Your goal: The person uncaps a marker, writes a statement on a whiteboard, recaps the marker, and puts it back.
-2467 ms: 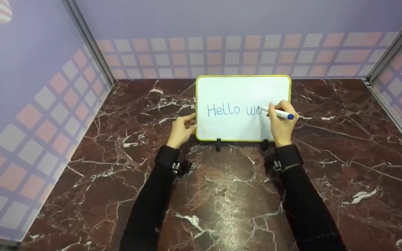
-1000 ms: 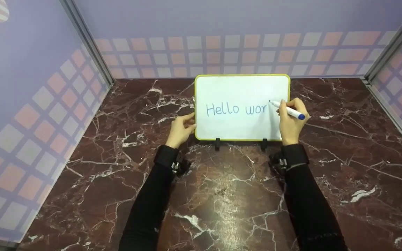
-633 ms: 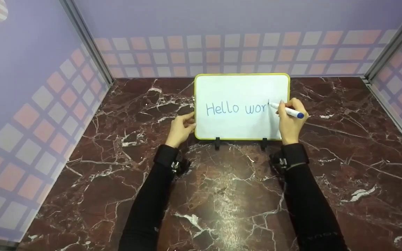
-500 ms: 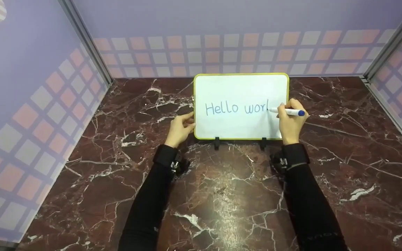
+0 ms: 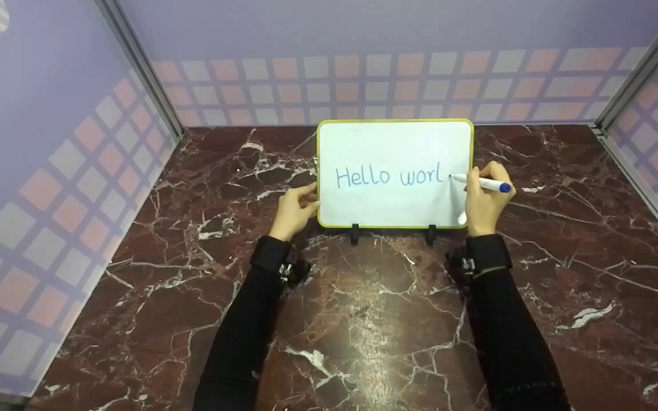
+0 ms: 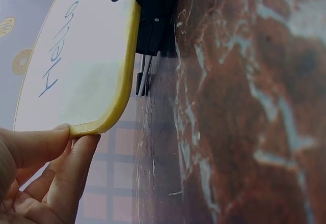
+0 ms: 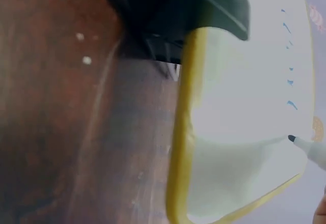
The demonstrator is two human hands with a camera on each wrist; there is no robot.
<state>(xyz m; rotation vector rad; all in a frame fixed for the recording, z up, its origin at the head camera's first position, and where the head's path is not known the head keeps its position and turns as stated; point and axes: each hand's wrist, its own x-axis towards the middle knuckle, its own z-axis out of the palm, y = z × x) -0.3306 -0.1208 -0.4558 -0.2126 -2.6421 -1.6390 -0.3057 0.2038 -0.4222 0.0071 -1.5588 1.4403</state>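
Note:
A small whiteboard (image 5: 392, 205) with a yellow rim leans upright on black stand clips (image 5: 354, 234). Blue handwriting (image 5: 389, 175) on it reads "Hello worl". My left hand (image 5: 295, 211) pinches the board's left edge near the lower corner, thumb (image 6: 43, 142) on the front and a finger behind. My right hand (image 5: 486, 197) grips a white marker (image 5: 486, 183) with a blue end. In the head view its dark tip is at the board just right of the "l". The right wrist view shows the marker tip (image 7: 292, 138) close to the board surface, most of that hand out of frame.
The board stands near the back of a dark red marbled table (image 5: 363, 342). Behind it rises a lilac wall (image 5: 392, 34) with pink and white squares, and side panels (image 5: 49, 142) close in the left and right.
My right hand has moved rightward with the marker, and "rl" now follows "wo" on the board. The left hand has kept its hold on the edge.

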